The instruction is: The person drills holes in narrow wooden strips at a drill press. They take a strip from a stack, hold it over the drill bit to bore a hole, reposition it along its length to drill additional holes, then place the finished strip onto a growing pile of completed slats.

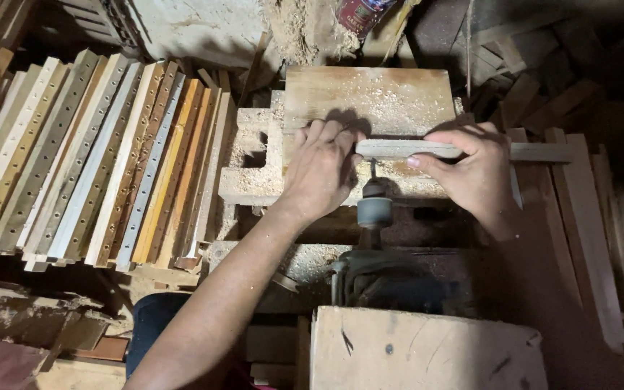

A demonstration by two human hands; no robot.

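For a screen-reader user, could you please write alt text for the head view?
Both hands, left hand and right hand, hold a wooden strip against a horizontal drill bit over a sawdust-covered table. Drilled strips are stacked at left.

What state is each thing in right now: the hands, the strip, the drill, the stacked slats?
Left hand: gripping the wooden strip's left end.
Right hand: pinching the strip from the right.
Wooden strip: level, across the drill bit.
Drill chuck: pointing at the strip; spinning cannot be told.
Slats: stacked, already holed.
Platform: sawdust-covered.
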